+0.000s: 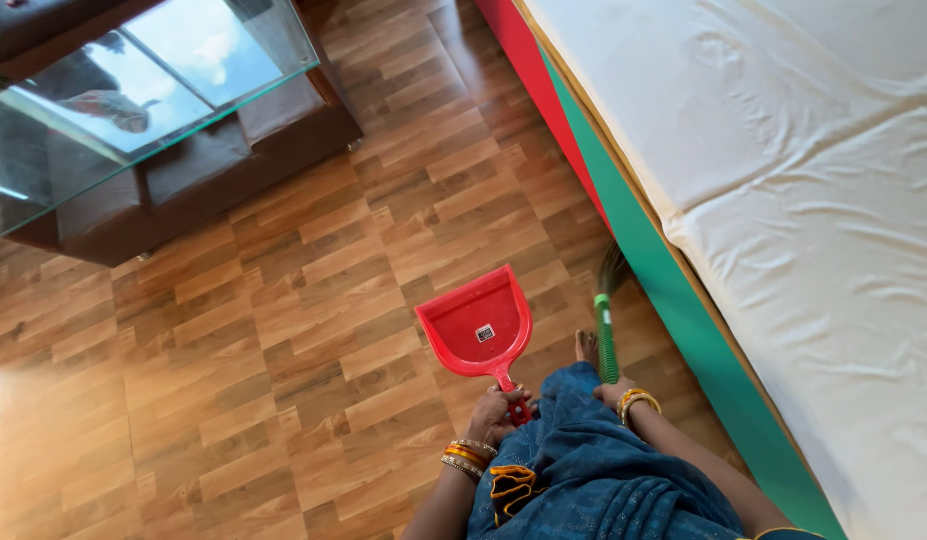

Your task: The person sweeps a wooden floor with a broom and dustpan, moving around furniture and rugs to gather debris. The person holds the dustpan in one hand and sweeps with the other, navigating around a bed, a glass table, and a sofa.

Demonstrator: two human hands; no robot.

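Note:
My left hand (496, 412) grips the handle of a red plastic dustpan (478, 322), which rests flat on the wooden floor with its mouth pointing away from me. My right hand (616, 393) holds the green handle of a broom (607, 335). The broom's dark bristles (614, 268) reach under the edge of the bed. Bangles circle both wrists. A bare foot (587, 346) shows beside the broom handle, above blue cloth covering my lap.
A bed with a white mattress (804, 200) and a red and green side panel (674, 290) runs along the right. A glass-topped table (134, 90) on a dark brown base stands at the upper left. Wood-plank floor (234, 380) lies between them.

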